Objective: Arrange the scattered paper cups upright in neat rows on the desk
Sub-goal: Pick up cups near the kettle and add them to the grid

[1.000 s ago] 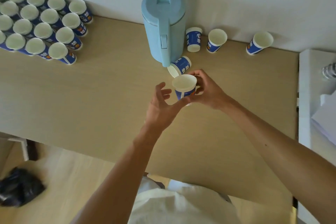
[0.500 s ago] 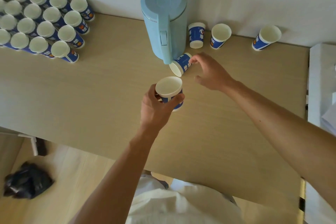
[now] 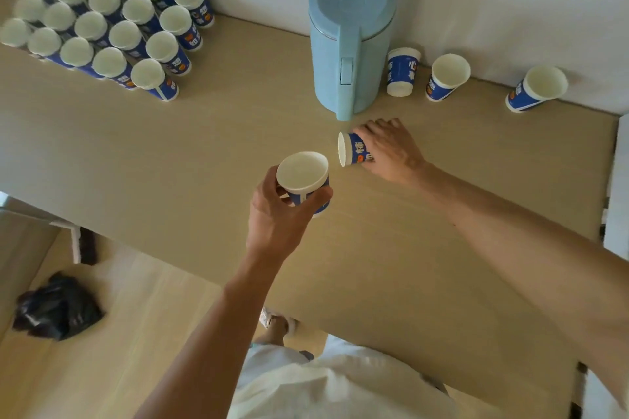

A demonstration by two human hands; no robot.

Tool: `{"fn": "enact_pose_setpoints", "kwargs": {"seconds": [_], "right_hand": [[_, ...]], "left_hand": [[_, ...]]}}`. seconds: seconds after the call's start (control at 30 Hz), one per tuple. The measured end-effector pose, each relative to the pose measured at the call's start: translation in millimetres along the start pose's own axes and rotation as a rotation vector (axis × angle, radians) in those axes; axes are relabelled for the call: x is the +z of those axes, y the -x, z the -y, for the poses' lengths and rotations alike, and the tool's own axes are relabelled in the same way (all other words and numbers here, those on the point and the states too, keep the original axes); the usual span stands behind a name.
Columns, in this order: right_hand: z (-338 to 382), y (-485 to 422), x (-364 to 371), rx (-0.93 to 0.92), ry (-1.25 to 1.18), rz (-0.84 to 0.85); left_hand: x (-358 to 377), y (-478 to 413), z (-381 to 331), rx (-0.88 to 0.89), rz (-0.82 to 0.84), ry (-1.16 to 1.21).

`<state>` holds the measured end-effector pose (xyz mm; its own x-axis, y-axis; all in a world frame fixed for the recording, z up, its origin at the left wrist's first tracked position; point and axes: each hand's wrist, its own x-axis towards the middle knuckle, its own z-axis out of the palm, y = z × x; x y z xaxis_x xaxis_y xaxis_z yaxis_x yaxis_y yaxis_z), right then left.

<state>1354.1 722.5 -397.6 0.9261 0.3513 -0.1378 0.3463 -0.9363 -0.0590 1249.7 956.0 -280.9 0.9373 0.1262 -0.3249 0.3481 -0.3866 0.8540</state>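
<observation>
My left hand grips a blue-and-white paper cup upright, just above the middle of the desk. My right hand closes over a second cup that lies on its side with its mouth to the left, just in front of the kettle. Several cups stand upright in neat rows at the back left. By the wall to the right of the kettle, one cup stands upside down, and two cups stand open side up.
A pale blue kettle stands at the back centre against the white wall. A white surface borders the desk on the right. A black bag lies on the wooden floor at lower left.
The cup passed from my right hand to my left hand. My right hand then reached to the tipped cup by the kettle, gripped it and drew it slightly nearer. The camera shifted.
</observation>
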Motion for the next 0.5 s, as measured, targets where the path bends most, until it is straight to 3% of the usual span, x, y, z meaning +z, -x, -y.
{"fn": "enact_pose_setpoints", "kwargs": {"seconds": [0.13, 0.3, 0.5], "right_hand": [[29.0, 20.4, -1.9, 0.157, -0.172, -0.006], [87.7, 50.0, -19.5, 0.45, -0.884, -0.176], [182.8, 61.0, -57.1, 0.493, -1.235, -0.306]], "left_hand": [[-20.3, 6.2, 6.1, -0.001, -0.037, 0.022], [-58.5, 16.1, 15.2, 0.024, -0.071, 0.067], [-123.7, 35.9, 24.4, 0.054, -0.192, 0.163]]}}
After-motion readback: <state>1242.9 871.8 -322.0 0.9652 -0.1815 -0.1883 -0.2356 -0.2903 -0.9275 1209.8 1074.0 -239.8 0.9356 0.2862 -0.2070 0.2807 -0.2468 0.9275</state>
